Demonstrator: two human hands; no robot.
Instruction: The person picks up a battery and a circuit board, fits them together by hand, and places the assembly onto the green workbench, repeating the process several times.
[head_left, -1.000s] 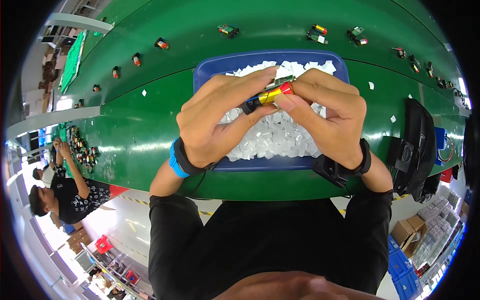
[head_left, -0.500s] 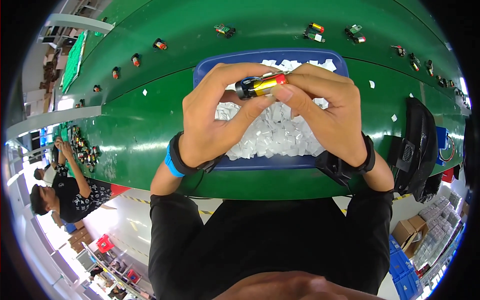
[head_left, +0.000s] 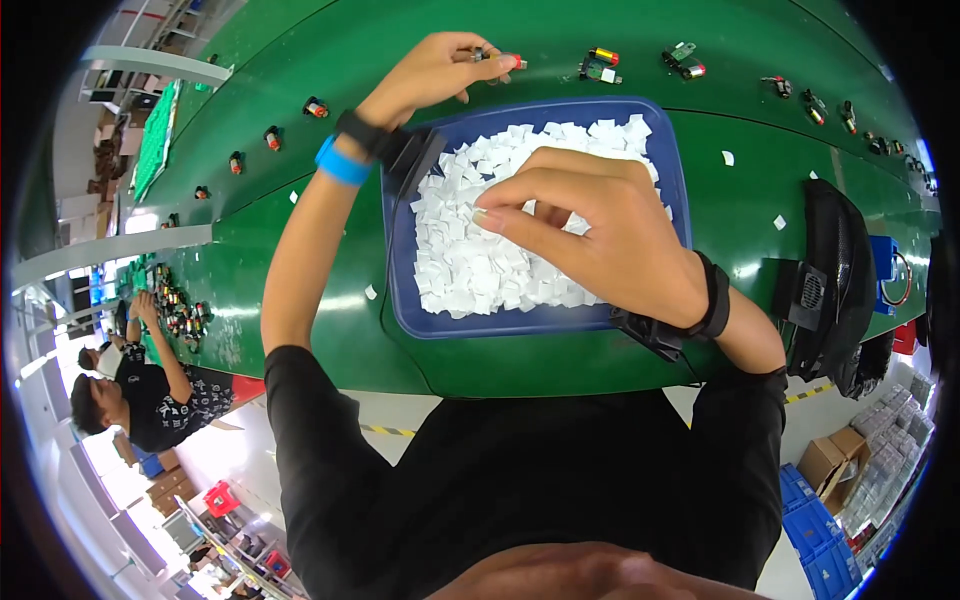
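Note:
At the far side of the green table, my left hand (head_left: 450,72) is closed around a small battery cell (head_left: 514,62) with a red end. Its fingers cover most of the cell. My right hand (head_left: 600,215) hovers over a blue tray (head_left: 400,290) filled with small white paper-like pieces (head_left: 470,265). Thumb and forefinger are pinched together there; whether a piece is between them I cannot make out.
Beyond the tray, more cells with green circuit boards (head_left: 601,72) lie in a spaced row. A black bag (head_left: 838,270) and a black box (head_left: 797,290) sit at the right. Another person (head_left: 150,395) works at the left beside a cluster of cells (head_left: 180,310).
Both hands held the cell together above the tray. My left hand has carried it away to the table's far side, while my right hand has let go and lowered toward the white pieces.

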